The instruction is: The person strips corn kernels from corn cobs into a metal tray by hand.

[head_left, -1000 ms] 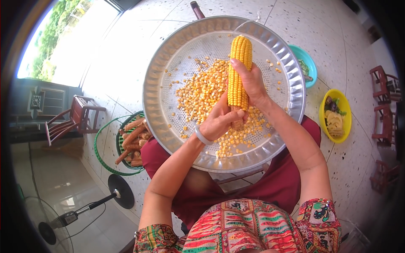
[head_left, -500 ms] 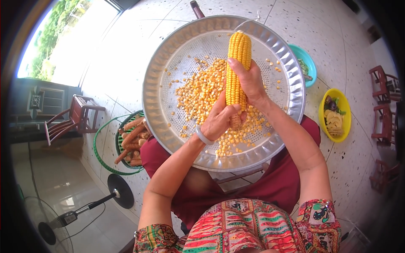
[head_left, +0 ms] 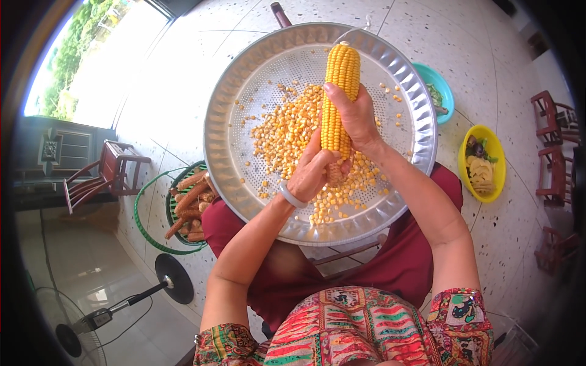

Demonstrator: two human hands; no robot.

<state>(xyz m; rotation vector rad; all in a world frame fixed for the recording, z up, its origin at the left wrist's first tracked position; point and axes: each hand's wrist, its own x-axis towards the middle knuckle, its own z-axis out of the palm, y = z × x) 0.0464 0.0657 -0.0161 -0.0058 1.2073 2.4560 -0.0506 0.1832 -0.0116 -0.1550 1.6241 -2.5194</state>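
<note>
A yellow corn cob [head_left: 342, 67] slants upright over a wide perforated metal tray [head_left: 221, 91] that rests on my lap. My right hand [head_left: 356, 116] wraps round its middle, thumb laid along the kernels. Lower down, my left hand [head_left: 312, 174] closes on the near end, where a short stretch of bare cob [head_left: 334, 175] shows; some of those fingers are hidden behind the ear. Loose corn kernels [head_left: 284, 131] lie heaped in the tray left of the cob, and more are scattered below my hands.
Left of my knee stands a green basket [head_left: 143, 222] of stripped cobs [head_left: 194, 201]. To the right are a turquoise bowl [head_left: 448, 91] and a yellow bowl [head_left: 502, 165] holding vegetables. A wooden chair [head_left: 110, 168] and a standing fan [head_left: 174, 279] are at left; several chairs [head_left: 552, 174] line the right.
The whole view has shifted slightly. My left thumb and fingers have moved a little on the cob's near end; both hands keep their hold.
</note>
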